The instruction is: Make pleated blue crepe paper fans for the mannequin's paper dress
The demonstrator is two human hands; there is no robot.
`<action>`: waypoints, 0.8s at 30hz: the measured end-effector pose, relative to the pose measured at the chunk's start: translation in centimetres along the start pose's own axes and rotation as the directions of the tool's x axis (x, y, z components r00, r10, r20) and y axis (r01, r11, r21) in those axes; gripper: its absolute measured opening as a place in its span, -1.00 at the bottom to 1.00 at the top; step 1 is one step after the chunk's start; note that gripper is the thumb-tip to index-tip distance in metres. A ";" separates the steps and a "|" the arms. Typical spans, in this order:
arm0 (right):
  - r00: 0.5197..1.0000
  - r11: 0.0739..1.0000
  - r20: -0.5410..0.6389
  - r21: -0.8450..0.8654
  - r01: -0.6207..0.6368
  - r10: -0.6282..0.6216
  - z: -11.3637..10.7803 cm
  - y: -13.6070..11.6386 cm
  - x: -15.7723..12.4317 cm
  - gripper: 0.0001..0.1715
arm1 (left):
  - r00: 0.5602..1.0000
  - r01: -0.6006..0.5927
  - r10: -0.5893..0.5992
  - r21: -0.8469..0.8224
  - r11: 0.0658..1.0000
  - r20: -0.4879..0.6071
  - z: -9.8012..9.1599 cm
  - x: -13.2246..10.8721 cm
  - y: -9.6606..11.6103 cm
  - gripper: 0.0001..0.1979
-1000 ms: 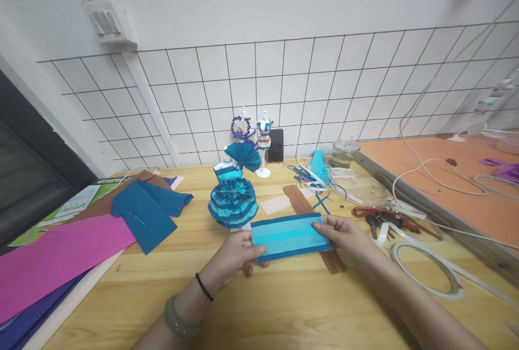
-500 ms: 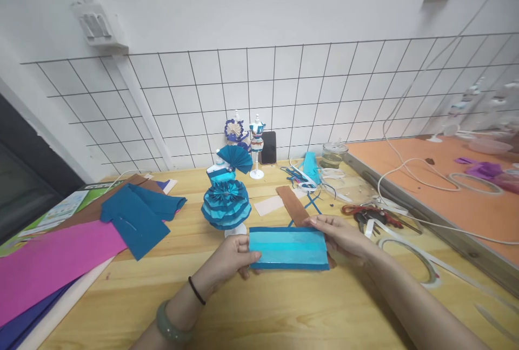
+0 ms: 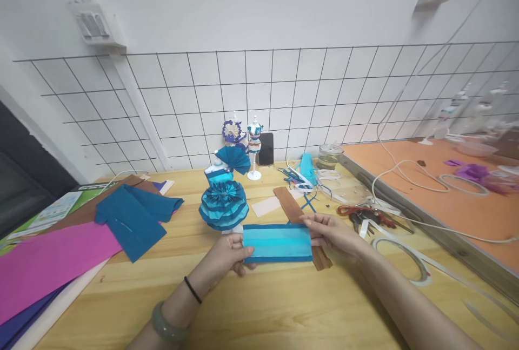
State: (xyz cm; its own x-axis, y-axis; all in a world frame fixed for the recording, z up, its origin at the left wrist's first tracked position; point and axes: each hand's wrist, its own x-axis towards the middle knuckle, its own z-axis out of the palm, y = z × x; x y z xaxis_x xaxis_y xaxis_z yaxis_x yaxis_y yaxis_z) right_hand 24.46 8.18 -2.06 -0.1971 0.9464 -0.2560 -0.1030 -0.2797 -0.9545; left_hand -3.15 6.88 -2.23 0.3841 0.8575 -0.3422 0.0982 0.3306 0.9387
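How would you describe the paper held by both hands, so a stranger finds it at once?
On the wooden table, near the pleated paper dress, the left hand and right hand hold a rectangular strip. It alone is flat with turquoise bands between dark blue edges.

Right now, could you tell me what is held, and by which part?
A blue striped paper strip: left hand grips its left end, right hand its right end.

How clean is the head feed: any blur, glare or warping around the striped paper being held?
Head view: striped blue paper, left hand and right hand sharp, evenly lit, no strong glare; wire grid bows toward the edges, lens distortion; far orange table soft.
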 end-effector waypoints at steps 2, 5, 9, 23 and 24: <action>1.000 1.000 0.003 -0.021 0.022 -0.022 -0.1 0.5 0.2 -0.56 | 1.000 0.008 -0.008 0.001 1.000 0.001 0.0 0.0 0.1 -0.63; 0.996 0.996 -0.008 -0.042 0.084 -0.085 0.1 1.1 0.6 -0.51 | 0.999 0.003 -0.004 0.012 1.000 0.035 0.1 0.0 0.2 -0.65; 0.989 0.989 -0.035 -0.031 0.146 -0.147 0.5 1.1 0.5 -0.51 | 0.995 0.052 -0.059 0.085 0.995 0.085 -0.1 -0.4 0.4 -0.67; 0.969 0.997 0.244 -0.056 0.046 -0.031 2.7 -0.5 -1.9 -0.57 | 0.886 0.009 -0.026 0.038 0.999 0.463 0.2 -2.0 1.7 -0.50; 0.967 0.997 0.254 -0.055 0.048 -0.032 3.0 -0.4 -2.0 -0.58 | 0.885 0.039 -0.049 0.031 0.999 0.463 0.5 -2.0 1.5 -0.51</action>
State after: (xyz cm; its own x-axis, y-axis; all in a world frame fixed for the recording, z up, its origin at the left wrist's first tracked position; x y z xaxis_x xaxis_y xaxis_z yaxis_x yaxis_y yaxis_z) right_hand 21.98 5.94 -0.74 -0.4347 0.8828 -0.1779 -0.0586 -0.2249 -0.9726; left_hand -3.32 5.45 -0.07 0.7603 0.5601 -0.3290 0.1414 0.3516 0.9254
